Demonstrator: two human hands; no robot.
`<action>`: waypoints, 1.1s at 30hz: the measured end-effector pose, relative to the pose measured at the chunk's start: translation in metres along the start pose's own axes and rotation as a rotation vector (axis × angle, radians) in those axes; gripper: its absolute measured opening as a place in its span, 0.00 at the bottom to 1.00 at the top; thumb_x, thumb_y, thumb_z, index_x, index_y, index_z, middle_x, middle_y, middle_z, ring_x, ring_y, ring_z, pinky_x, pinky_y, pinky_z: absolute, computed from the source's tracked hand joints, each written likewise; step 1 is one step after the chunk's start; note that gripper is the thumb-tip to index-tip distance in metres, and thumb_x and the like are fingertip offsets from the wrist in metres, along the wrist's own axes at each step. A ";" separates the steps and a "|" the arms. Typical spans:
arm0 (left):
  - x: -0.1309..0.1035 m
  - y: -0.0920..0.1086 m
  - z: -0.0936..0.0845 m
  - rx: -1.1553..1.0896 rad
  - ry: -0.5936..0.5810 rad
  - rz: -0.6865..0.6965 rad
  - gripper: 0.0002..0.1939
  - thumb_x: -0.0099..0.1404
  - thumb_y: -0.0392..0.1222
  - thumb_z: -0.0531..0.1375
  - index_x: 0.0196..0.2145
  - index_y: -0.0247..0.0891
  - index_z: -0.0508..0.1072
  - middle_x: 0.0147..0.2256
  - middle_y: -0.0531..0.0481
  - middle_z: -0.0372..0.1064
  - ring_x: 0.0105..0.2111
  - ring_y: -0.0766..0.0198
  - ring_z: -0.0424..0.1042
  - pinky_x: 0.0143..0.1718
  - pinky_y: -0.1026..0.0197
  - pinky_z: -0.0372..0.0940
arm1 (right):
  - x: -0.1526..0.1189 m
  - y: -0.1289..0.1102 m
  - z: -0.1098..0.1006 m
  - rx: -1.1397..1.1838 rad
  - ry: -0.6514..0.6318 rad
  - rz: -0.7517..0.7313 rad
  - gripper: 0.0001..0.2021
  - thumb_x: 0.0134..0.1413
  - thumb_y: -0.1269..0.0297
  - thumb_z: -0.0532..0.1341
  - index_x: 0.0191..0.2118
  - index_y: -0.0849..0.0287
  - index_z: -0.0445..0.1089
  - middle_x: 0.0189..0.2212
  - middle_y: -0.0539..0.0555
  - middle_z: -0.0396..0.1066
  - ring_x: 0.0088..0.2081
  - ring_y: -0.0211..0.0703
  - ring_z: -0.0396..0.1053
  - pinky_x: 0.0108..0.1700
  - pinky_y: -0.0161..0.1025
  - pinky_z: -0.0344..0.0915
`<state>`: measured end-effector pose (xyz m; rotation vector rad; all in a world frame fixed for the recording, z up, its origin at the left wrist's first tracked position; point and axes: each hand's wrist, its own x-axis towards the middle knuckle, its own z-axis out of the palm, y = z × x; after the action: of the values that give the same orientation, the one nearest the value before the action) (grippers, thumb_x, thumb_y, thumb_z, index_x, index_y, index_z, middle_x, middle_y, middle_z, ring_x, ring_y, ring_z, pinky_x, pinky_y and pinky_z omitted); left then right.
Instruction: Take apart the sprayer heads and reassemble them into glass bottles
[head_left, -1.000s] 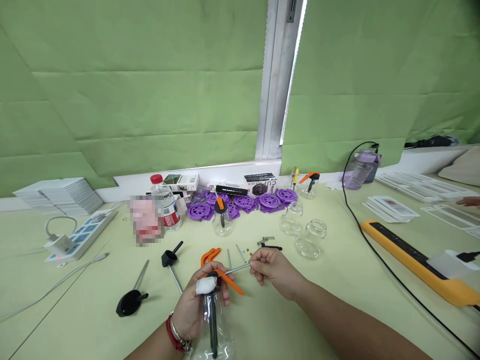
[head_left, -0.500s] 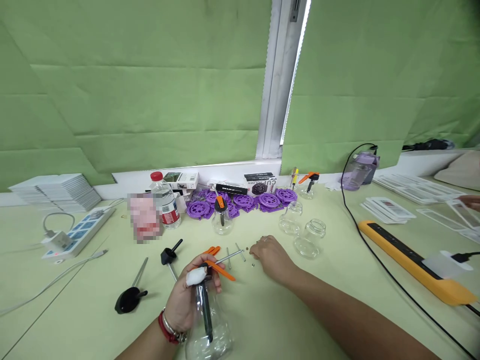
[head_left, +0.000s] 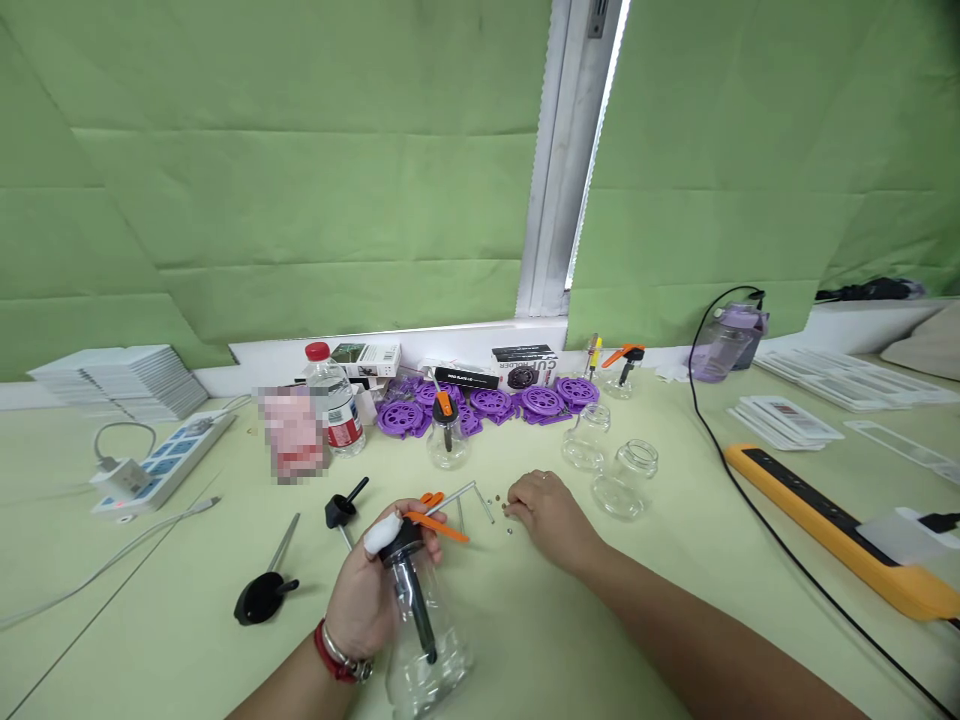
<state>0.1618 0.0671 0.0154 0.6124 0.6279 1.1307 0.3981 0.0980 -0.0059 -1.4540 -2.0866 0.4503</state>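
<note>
Glass jars (head_left: 611, 468) (empty) — beside right hand (head_left: 544, 512)

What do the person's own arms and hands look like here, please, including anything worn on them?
Both forearms are bare, with no sleeves in view. The left hand has a white bandage wrapped round one fingertip, plus red and silver bracelets at the wrist. The right hand seems to wear a thin ring.

My pale green table (head_left: 600, 640) carries purple wheels (head_left: 487, 405), two empty glass jars (head_left: 622, 478), a water bottle (head_left: 334, 410), a black funnel (head_left: 262, 598), loose metal rods (head_left: 480, 503) and an orange power strip (head_left: 840, 530).
</note>
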 end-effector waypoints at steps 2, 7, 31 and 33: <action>-0.001 0.002 0.002 -0.047 0.033 0.013 0.08 0.59 0.40 0.57 0.36 0.38 0.71 0.39 0.46 0.70 0.31 0.63 0.69 0.31 0.62 0.65 | -0.013 -0.015 -0.006 0.252 0.012 0.066 0.11 0.56 0.59 0.55 0.29 0.59 0.67 0.30 0.55 0.69 0.35 0.45 0.63 0.41 0.42 0.56; -0.007 -0.002 0.013 -0.048 0.037 0.105 0.14 0.59 0.40 0.58 0.44 0.41 0.69 0.48 0.46 0.66 0.40 0.63 0.68 0.44 0.61 0.63 | -0.051 -0.053 0.002 1.326 -0.530 0.495 0.24 0.52 0.41 0.52 0.42 0.58 0.63 0.33 0.55 0.68 0.33 0.46 0.69 0.36 0.44 0.63; -0.017 -0.011 0.020 0.922 0.176 0.379 0.12 0.61 0.46 0.57 0.23 0.39 0.63 0.20 0.55 0.57 0.21 0.68 0.56 0.22 0.67 0.54 | -0.057 -0.040 -0.014 0.915 -0.381 0.308 0.32 0.55 0.39 0.43 0.59 0.53 0.49 0.45 0.62 0.65 0.39 0.50 0.70 0.36 0.49 0.68; -0.016 -0.011 0.018 0.934 0.164 0.364 0.12 0.62 0.46 0.56 0.24 0.39 0.63 0.21 0.55 0.57 0.21 0.68 0.55 0.22 0.67 0.54 | -0.058 -0.039 -0.019 0.881 -0.389 0.189 0.32 0.49 0.41 0.55 0.57 0.52 0.53 0.47 0.61 0.64 0.40 0.50 0.70 0.41 0.50 0.67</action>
<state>0.1773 0.0461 0.0221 1.4841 1.2363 1.1967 0.3953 0.0290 0.0163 -1.0551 -1.6259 1.5899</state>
